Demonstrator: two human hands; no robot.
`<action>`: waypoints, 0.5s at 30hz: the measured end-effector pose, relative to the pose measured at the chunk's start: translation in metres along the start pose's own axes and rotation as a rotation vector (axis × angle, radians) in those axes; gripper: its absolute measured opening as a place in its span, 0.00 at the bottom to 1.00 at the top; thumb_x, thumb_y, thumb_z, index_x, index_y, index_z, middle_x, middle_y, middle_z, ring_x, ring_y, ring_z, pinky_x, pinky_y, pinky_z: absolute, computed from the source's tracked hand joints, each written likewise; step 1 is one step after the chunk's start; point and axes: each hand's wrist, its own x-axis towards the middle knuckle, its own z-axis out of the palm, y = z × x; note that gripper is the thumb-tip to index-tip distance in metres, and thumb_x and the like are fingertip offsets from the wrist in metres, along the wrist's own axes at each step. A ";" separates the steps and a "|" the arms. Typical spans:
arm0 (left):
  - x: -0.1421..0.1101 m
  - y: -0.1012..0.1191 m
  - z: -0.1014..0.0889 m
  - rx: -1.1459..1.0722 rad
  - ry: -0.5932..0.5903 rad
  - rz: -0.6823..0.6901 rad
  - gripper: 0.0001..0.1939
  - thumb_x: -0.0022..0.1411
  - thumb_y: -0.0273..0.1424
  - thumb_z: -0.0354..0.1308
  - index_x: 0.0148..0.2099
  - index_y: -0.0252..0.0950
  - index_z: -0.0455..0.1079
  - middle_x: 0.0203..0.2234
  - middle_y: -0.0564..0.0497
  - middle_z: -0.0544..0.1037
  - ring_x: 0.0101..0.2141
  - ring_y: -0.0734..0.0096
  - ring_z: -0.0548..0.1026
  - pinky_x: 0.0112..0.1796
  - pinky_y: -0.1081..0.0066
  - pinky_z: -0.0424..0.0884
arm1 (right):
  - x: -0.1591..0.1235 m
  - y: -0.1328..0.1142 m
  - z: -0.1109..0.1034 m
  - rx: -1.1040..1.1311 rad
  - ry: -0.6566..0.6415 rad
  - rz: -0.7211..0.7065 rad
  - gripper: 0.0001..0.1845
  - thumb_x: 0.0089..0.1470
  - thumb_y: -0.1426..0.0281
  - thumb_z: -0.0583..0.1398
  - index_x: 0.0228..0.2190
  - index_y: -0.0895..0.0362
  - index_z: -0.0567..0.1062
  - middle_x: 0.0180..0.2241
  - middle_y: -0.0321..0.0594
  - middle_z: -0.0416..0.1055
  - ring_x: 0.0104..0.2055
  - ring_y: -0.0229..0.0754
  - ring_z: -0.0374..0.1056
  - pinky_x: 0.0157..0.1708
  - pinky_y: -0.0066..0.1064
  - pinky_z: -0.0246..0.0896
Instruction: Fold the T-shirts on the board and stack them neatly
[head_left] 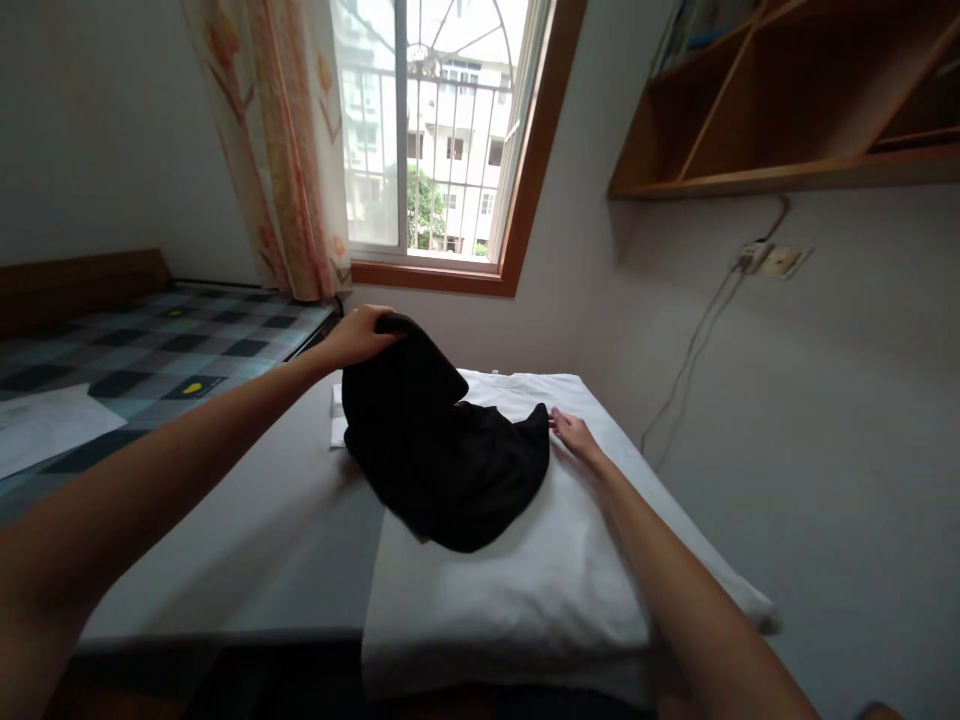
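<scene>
A black garment [442,450] lies bunched on a white folded cloth [525,580] that covers the near part of a grey table [247,550]. My left hand [360,335] is closed on the garment's upper edge and lifts it off the surface. My right hand [574,435] rests on the white cloth, its fingers pinching the garment's right corner.
A bed with a dark checked cover [150,350] stands at the left, a white sheet [45,425] on it. A window [427,130] with a patterned curtain [277,150] is behind. A wooden wall shelf [787,100] hangs at the upper right, with a socket and cable [765,260] below.
</scene>
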 end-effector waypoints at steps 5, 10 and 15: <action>-0.013 -0.005 0.001 -0.303 -0.082 -0.077 0.20 0.47 0.42 0.65 0.39 0.34 0.76 0.31 0.50 0.79 0.33 0.64 0.76 0.35 0.68 0.72 | -0.011 -0.022 0.012 0.084 -0.110 -0.052 0.34 0.38 0.61 0.71 0.48 0.57 0.74 0.44 0.47 0.77 0.43 0.51 0.73 0.42 0.39 0.70; -0.016 -0.012 -0.029 -0.523 0.247 -0.138 0.20 0.45 0.40 0.69 0.37 0.31 0.74 0.27 0.52 0.76 0.32 0.69 0.74 0.37 0.69 0.73 | -0.007 -0.052 -0.006 0.323 -0.098 -0.141 0.21 0.39 0.63 0.69 0.37 0.58 0.76 0.34 0.43 0.78 0.38 0.48 0.74 0.41 0.40 0.70; -0.012 -0.024 -0.075 -0.855 0.655 -0.071 0.23 0.42 0.38 0.72 0.38 0.32 0.69 0.28 0.55 0.75 0.31 0.75 0.72 0.38 0.71 0.73 | 0.016 -0.081 -0.090 0.712 0.317 -0.379 0.16 0.45 0.60 0.66 0.35 0.52 0.72 0.33 0.35 0.76 0.38 0.43 0.74 0.39 0.36 0.73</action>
